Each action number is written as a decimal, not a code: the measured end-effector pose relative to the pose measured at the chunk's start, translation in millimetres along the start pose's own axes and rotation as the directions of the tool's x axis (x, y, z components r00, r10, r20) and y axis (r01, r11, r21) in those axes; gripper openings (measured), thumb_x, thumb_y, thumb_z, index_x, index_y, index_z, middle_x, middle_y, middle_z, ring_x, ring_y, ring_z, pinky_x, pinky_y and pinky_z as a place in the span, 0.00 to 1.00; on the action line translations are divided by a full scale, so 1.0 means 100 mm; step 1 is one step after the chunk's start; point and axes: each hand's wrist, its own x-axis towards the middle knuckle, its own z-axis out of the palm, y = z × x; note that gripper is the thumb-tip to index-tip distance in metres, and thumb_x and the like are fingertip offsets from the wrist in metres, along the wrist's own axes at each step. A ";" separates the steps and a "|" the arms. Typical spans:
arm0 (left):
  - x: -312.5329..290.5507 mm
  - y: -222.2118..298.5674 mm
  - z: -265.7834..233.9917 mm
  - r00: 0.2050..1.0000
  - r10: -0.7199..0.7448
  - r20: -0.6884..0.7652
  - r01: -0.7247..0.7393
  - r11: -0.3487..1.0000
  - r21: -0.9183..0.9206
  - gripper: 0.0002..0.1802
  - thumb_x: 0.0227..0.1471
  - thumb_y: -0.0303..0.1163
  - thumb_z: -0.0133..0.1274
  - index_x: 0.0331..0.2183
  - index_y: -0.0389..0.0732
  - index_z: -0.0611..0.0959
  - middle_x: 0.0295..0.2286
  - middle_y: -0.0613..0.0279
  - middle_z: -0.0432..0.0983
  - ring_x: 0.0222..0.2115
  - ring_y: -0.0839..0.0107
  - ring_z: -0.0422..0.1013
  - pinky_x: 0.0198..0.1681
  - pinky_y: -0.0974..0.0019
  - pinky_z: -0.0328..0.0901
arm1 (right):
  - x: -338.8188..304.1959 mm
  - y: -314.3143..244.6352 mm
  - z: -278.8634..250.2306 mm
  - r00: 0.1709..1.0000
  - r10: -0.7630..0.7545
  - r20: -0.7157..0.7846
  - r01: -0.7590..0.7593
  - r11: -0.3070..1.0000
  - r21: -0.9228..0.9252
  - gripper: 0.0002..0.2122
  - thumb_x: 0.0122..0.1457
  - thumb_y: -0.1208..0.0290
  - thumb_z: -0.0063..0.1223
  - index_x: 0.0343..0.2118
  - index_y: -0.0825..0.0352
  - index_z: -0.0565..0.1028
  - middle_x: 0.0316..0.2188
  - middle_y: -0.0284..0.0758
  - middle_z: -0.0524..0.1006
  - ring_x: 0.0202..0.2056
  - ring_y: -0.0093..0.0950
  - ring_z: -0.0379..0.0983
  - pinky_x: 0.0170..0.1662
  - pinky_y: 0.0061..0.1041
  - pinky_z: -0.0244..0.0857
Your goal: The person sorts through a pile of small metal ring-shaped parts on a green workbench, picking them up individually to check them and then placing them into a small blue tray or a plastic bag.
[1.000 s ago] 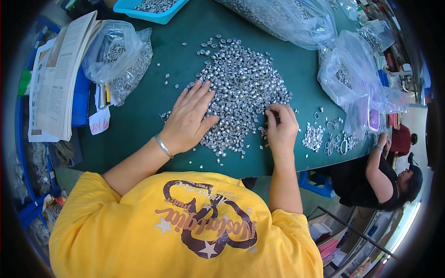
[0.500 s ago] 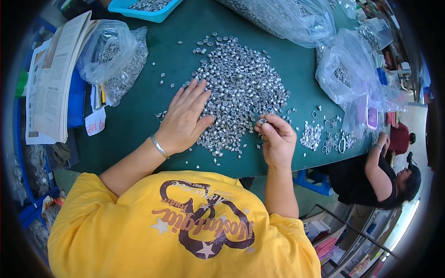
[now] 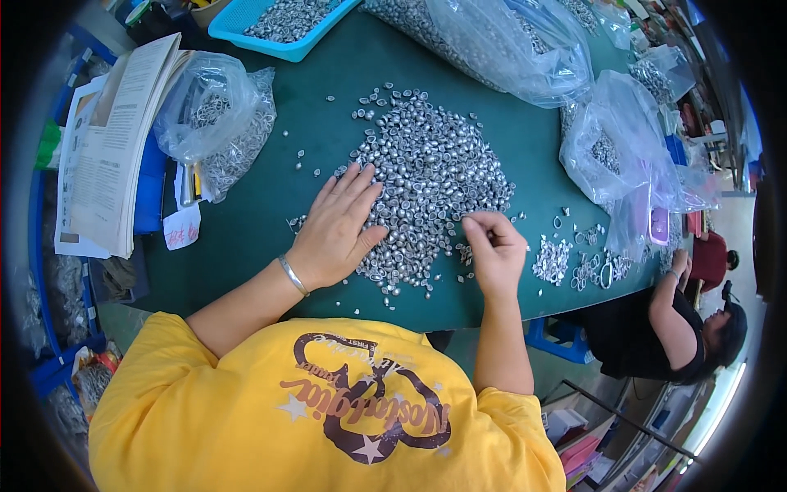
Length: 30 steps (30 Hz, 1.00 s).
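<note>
A heap of small silver-grey, hollow, drop-shaped metal pieces lies in front of me on the green tabletop. Flat against its left edge rests my left hand, open, fingers stretched over the nearest pieces; a silver bangle circles the wrist. At the lower right edge of the heap, my right hand is closed in a pinch, thumb and index finger together. Whatever sits between those fingertips is too hidden to make out. Several loose pieces lie just left of the right hand.
Right of the heap lie a small pile of pale metal bits and several metal rings. Clear bags of parts stand at the left, back and right. A blue basket is at the back; another person sits at right.
My right hand has turned, and the small cup-shaped piece seen at its fingertips before no longer shows. My left hand stays on the heap. The whole view has shifted slightly.
</note>
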 end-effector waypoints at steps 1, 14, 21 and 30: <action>0.00 0.00 -0.01 1.000 -0.005 0.000 0.005 1.000 0.006 0.30 0.53 0.47 0.39 0.49 0.33 0.64 0.53 0.45 0.53 0.55 0.50 0.47 0.56 0.51 0.42 | 0.05 -0.03 0.04 0.984 -0.172 0.039 0.176 0.964 -0.199 0.03 0.46 0.82 0.54 0.25 0.69 0.75 0.18 0.31 0.68 0.21 0.21 0.66 0.22 0.17 0.59; -0.01 0.00 -0.02 0.999 -0.023 0.025 0.023 1.000 0.009 0.30 0.54 0.49 0.35 0.50 0.35 0.63 0.54 0.47 0.51 0.56 0.52 0.46 0.57 0.53 0.40 | 0.10 0.02 0.12 0.936 -0.278 0.217 0.343 0.860 -0.377 0.05 0.43 0.83 0.55 0.25 0.69 0.75 0.23 0.36 0.70 0.25 0.30 0.68 0.27 0.24 0.63; -0.01 0.01 -0.02 0.999 -0.027 0.030 0.027 1.000 0.009 0.31 0.54 0.50 0.34 0.50 0.35 0.63 0.54 0.47 0.52 0.56 0.52 0.46 0.57 0.53 0.40 | -0.07 -0.02 -0.01 0.935 0.068 0.348 -0.215 0.889 0.404 0.02 0.51 0.78 0.52 0.27 0.70 0.72 0.26 0.31 0.69 0.22 0.18 0.62 0.22 0.15 0.55; 0.00 0.01 -0.02 0.999 -0.021 0.032 0.021 1.000 0.005 0.32 0.54 0.51 0.33 0.50 0.34 0.63 0.54 0.47 0.51 0.56 0.52 0.46 0.57 0.53 0.40 | -0.08 -0.04 -0.03 0.884 0.217 0.415 -0.468 0.383 0.796 0.03 0.52 0.77 0.46 0.24 0.66 0.66 0.24 0.40 0.71 0.14 0.15 0.53 0.14 0.11 0.47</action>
